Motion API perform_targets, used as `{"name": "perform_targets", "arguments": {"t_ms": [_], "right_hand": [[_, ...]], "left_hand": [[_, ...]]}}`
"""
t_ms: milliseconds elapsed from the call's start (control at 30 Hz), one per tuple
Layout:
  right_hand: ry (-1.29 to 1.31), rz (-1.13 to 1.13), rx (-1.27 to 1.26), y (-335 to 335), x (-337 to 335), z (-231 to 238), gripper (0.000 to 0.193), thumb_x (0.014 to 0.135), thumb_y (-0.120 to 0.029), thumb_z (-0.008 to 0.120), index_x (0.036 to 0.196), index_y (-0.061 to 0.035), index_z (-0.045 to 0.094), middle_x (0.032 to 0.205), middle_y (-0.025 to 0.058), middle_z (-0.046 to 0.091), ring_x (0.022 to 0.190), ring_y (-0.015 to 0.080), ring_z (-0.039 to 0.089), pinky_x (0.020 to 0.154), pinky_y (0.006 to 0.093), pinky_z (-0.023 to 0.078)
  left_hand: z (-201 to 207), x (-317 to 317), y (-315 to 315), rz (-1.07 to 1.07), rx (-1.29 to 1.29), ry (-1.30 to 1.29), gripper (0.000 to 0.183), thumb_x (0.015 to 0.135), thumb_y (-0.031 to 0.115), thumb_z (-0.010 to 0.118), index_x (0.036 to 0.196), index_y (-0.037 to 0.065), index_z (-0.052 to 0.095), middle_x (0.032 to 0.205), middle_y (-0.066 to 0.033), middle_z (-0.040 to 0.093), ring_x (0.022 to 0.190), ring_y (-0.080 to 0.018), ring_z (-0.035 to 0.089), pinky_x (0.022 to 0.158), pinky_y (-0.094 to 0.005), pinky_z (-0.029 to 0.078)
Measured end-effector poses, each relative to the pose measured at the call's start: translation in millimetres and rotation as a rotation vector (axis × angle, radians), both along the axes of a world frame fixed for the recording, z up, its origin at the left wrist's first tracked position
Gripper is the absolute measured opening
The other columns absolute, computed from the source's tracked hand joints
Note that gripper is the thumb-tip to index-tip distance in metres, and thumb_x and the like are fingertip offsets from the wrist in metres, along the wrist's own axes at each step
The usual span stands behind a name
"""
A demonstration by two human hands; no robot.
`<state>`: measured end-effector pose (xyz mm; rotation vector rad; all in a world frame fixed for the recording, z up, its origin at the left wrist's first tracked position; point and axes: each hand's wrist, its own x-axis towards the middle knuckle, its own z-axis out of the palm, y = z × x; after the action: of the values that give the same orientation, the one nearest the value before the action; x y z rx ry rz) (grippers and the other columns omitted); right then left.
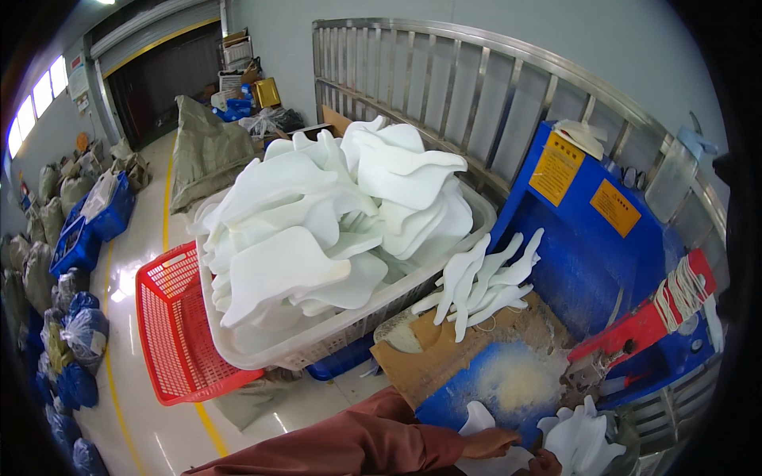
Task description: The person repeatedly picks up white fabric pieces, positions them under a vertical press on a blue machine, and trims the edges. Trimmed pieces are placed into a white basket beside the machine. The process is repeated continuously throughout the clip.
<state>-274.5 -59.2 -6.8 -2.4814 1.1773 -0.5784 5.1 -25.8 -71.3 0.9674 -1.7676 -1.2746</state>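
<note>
At the lower edge, my left hand reaches in from a reddish-brown sleeve. Its fingers are closed on a flat white curved piece, which shows above and below the hand. Close beside it, my right hand has its fingers bent together; what they pinch is too small to make out. Several similar white pieces stand bunched just right of my right hand. More thin, wavy white strips lie on brown cardboard beyond my hands.
A large white tub heaped with white wavy pieces stands ahead, beside a red basket. At right is a blue machine with a red arm wound with cord; pale dust covers its bed. A metal railing runs behind.
</note>
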Motion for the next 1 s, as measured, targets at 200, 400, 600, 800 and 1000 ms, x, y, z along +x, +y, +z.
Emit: {"name": "perform_targets", "arguments": {"t_ms": [200,400,600,800,1000], "right_hand": [[-0.176,-0.243,0.329,47,52,72,0.036,0.097,-0.015,0.070,0.128,0.0038,0.068,0.103,0.0108,0.073,0.090,0.0198,0.065,0.082,0.0353,0.055],[-0.130,0.019,0.186,79,93,182,0.023,0.097,-0.006,0.071,0.118,0.0014,0.071,0.108,0.0140,0.074,0.096,0.0244,0.069,0.084,0.0357,0.055],[-0.095,0.057,0.098,103,123,229,0.022,0.095,-0.002,0.071,0.117,0.0008,0.072,0.106,0.0146,0.073,0.094,0.0237,0.068,0.081,0.0332,0.053],[-0.231,0.152,-0.081,103,172,225,0.020,0.094,-0.002,0.072,0.113,0.0008,0.072,0.104,0.0168,0.073,0.091,0.0284,0.068,0.080,0.0349,0.054],[-0.456,0.165,0.222,91,193,193,0.040,0.087,0.004,0.069,0.127,0.0008,0.068,0.116,0.0182,0.070,0.097,0.0263,0.067,0.087,0.0370,0.054]], "left_hand": [[30,8,8,0.197,-0.421,-0.191,0.060,0.082,0.007,0.075,0.138,0.001,0.055,0.139,-0.0251,0.053,0.124,-0.0418,0.057,0.100,-0.0470,0.049],[121,81,21,0.050,-0.772,-0.354,0.059,0.086,0.019,0.076,0.139,0.001,0.055,0.139,-0.0240,0.054,0.133,-0.0409,0.052,0.107,-0.0463,0.047],[203,148,50,-0.200,-0.453,-0.447,0.047,0.086,0.026,0.076,0.122,0.001,0.063,0.102,-0.0256,0.069,0.103,-0.0448,0.066,0.087,-0.0522,0.052],[250,206,89,-0.001,-0.397,-0.442,0.030,0.085,0.026,0.075,0.107,0.005,0.072,0.088,-0.0224,0.071,0.088,-0.0426,0.069,0.077,-0.0508,0.054],[274,364,126,0.538,-0.453,-0.626,0.016,0.098,0.019,0.060,0.099,0.008,0.073,0.077,-0.0165,0.065,0.070,-0.0300,0.064,0.064,-0.0412,0.053]]}}
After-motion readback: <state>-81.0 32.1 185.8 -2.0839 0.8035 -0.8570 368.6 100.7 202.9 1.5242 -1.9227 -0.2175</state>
